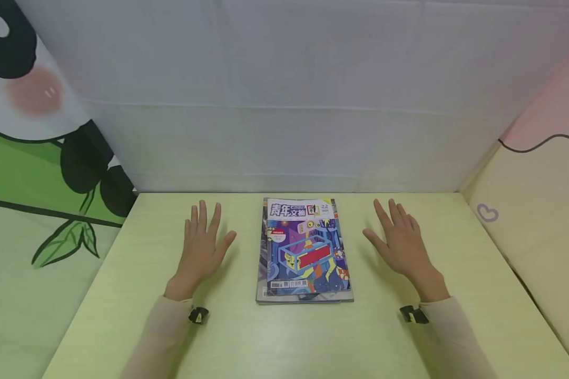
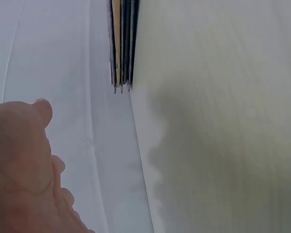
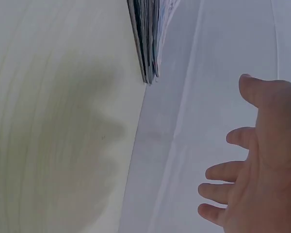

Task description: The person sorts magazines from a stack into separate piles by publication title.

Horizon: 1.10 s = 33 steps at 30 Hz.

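Note:
A small stack of magazines lies on the pale yellow table, its top cover blue and purple with a red box drawing and Chinese lettering. Left of it, my left hand is held palm down above the table with fingers spread, apart from the stack. My right hand mirrors it on the other side, fingers straight and thumb towards the magazines. Both hands hold nothing. The stack's layered edges show in the left wrist view, and the spread fingers of the right hand appear in the right wrist view.
The table ends at a white cloth wall just behind the stack. A printed panel with green leaves stands at the left, and a cream and pink panel at the right. Black bands sit at both wrists.

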Tool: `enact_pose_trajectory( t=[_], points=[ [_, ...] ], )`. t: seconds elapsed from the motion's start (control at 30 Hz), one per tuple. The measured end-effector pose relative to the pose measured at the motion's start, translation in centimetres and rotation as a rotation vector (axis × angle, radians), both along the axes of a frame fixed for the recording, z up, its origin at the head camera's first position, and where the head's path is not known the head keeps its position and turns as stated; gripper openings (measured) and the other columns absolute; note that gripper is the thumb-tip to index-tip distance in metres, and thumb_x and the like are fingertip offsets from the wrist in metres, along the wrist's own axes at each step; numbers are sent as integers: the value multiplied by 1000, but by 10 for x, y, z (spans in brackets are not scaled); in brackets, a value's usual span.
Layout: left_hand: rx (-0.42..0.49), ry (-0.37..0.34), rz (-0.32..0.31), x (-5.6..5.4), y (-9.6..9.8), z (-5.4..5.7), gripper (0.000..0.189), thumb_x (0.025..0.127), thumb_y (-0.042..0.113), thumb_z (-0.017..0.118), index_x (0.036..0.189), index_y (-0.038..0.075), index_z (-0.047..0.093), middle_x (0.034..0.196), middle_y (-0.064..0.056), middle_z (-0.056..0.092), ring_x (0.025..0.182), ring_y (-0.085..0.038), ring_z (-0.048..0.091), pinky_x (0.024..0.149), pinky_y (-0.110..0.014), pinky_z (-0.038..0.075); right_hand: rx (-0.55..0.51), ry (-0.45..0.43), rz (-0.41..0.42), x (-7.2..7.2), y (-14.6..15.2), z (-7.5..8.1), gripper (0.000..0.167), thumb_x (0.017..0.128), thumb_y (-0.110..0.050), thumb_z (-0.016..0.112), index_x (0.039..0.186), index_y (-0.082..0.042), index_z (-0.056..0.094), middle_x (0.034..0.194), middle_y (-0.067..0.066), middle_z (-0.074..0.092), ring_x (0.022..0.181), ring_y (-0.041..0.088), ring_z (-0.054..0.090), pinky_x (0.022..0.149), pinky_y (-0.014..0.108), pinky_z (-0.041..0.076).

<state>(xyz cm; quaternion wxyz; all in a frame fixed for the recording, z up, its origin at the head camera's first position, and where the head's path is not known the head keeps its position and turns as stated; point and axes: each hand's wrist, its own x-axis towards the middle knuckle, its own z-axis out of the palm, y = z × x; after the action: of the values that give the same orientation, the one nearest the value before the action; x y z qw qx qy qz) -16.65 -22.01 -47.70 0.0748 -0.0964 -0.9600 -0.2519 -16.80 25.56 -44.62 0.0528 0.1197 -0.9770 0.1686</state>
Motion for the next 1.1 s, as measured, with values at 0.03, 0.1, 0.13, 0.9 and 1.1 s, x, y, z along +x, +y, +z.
enact_pose_trajectory(
  t=[0.03, 0.1, 0.13, 0.9, 1.1],
  points=[
    [18, 0, 4, -1, 2, 0, 81, 116, 43, 51, 178, 5, 14, 182, -29, -10, 168, -50, -15, 133, -73, -4, -19, 1, -2, 0, -1, 0, 81, 114, -49, 55, 176, -5, 25, 178, 35, 21, 165, 57, 18, 130, 76, 18],
    [45, -1, 11, -2, 8, -1, 80, 117, 42, 49, 178, 6, 12, 182, -29, -11, 168, -49, -15, 133, -73, -4, -54, 6, -7, 0, -4, -1, 80, 115, -47, 55, 176, -5, 25, 177, 35, 24, 163, 56, 23, 129, 75, 21],
    [60, 0, 11, -3, 11, -1, 80, 117, 42, 49, 178, 6, 12, 182, -28, -11, 168, -49, -16, 133, -73, -4, -70, 8, -11, 0, -6, -1, 79, 115, -45, 55, 176, -5, 25, 176, 35, 25, 163, 56, 25, 129, 75, 22],
    [284, 135, -29, -21, 45, -64, 70, 112, 54, 61, 167, 12, 51, 185, -11, 18, 166, -45, 29, 125, -73, 36, -376, 77, -100, 4, -39, -19, 63, 112, -23, 66, 168, -5, 44, 162, 28, 51, 133, 48, 64, 102, 70, 55],
    [386, 78, 18, 3, 69, -16, 45, 104, 15, 76, 146, -1, 68, 157, -24, 55, 132, -45, 63, 97, -56, 62, -404, 73, -89, 3, -46, -23, 61, 108, -14, 72, 165, -5, 50, 146, 26, 66, 110, 41, 75, 89, 58, 64]
  ],
)
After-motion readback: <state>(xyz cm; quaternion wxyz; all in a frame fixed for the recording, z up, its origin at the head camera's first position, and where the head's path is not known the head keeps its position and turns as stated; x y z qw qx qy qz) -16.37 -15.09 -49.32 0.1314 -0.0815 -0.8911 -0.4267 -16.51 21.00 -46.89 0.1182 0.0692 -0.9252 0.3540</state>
